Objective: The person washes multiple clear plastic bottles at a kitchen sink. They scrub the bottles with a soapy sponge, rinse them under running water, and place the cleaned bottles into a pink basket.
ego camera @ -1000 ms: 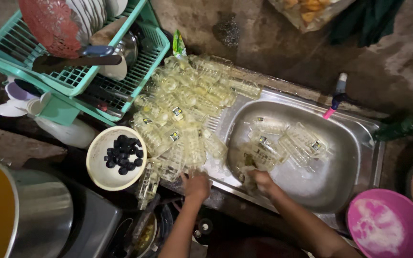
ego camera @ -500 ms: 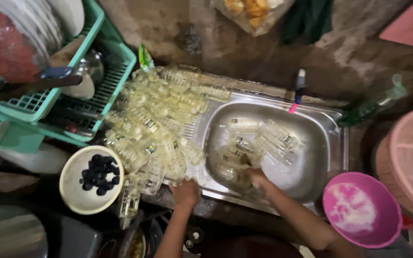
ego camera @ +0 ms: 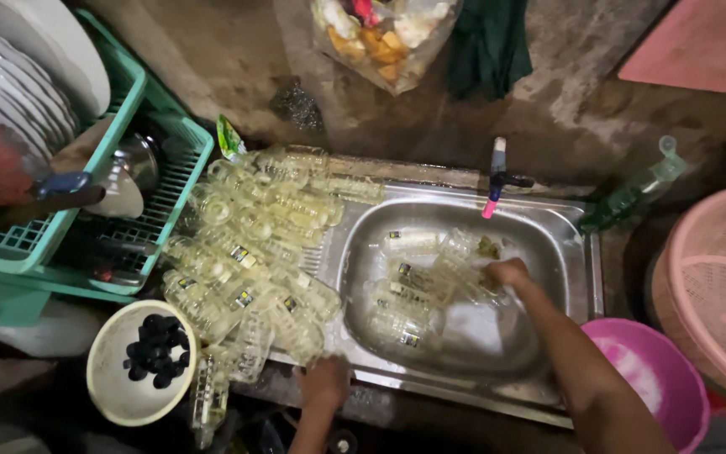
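The right hand reached deep into the stainless steel sink basin, its fingers curled among the small clear glass bottles lying in the basin, close to a bit of green scrubber-like material. Whether the fingers had actually closed on a bottle could not be told; the knuckles hid the grip. The left hand rested on the front rim of the sink, fingers bent down over the edge and holding nothing that showed.

To do this well, it seemed wise to take one bottle at a time by its body rather than its neck, since wet glass slips, and to lift it straight up so it would not knock its neighbours.

Room was tight. To the left, a heap of clear glass bottles piled on the draining board filled that whole surface, some lying right at the front edge, just beside the white bowl of dark round caps. Another bottle added carelessly could probably roll one off. The pink-tipped tap stood over the back of the basin, leaving free space mostly at the front right. The magenta plastic basin sat near the right forearm, and the green plastic dish rack with white plates crowded the far left.
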